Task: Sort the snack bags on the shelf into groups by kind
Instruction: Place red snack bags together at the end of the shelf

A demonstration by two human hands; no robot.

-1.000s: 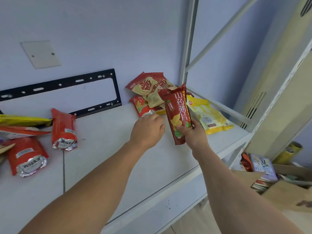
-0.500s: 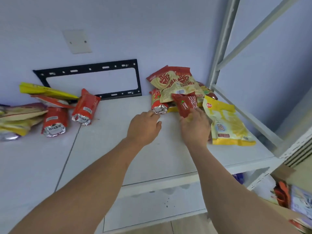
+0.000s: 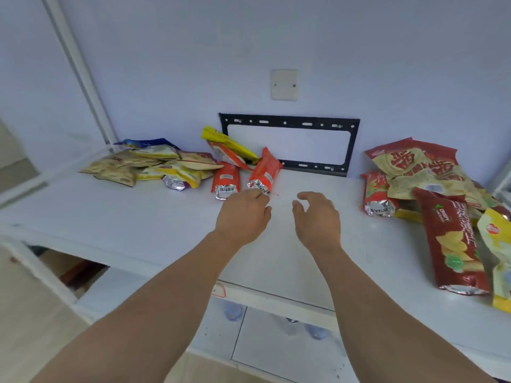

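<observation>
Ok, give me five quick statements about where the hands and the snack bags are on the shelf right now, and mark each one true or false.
1. Both hands hold nothing. True: the left hand and the right hand hover empty over the shelf.
2. The long dark red bag lies flat at the right. True: the dark red bag rests there on the shelf.
3. The right hand grips an orange bag. False: it holds nothing; the nearest orange bag is by the left hand's fingers.
4. A black metal bracket is on the wall. True: the bracket sits behind the bags.
5. All bags form one pile. False: there are separate groups at left, middle and right.
</observation>
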